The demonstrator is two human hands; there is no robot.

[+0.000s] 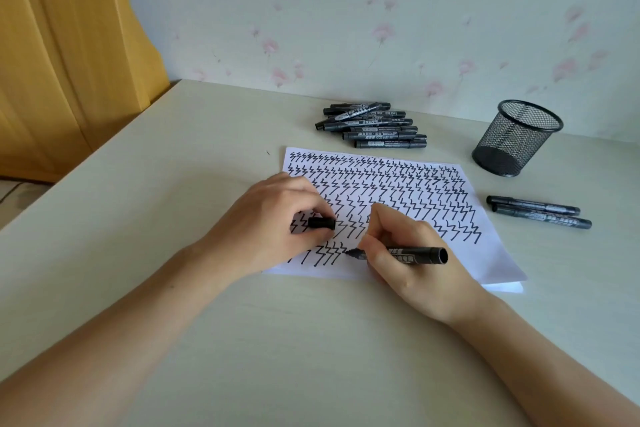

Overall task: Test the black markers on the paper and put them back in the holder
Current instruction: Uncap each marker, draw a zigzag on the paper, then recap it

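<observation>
— Markers first: where are they?

— One open marker [403, 254] is in the right hand [412, 253], the fingers [375, 218] grasping its barrel, tip down on the bottom row of zigzags on the paper [491, 253]. The left hand [273, 218] rests on the sheet's left side, its fingers clenched around the cap [322, 222].

— And the rest of them?

— A pile of capped markers [372, 125] lies on the counter [156, 184] just beyond the top edge of the paper, near the wall. Two more markers [538, 211] lie side by side to the right of the sheet, apart from it.

— The holder?

— A black mesh cup [517, 137] stands upright at the far right, beyond the pair of markers, close to the wall. I see no marker in it.

— What's the surface like?

— Pale, creamy, smooth, with a faint grain. The paper sits slightly askew on it, nearly covered in rows of black zigzags, and a second sheet [505, 287] peeks out under its lower right corner.

— And the room?

— A pale blue-green wall [346, 10] with faint pink blossoms runs behind the counter. To the left hangs a mustard-yellow curtain [69, 45], reaching down past the counter's edge.
</observation>
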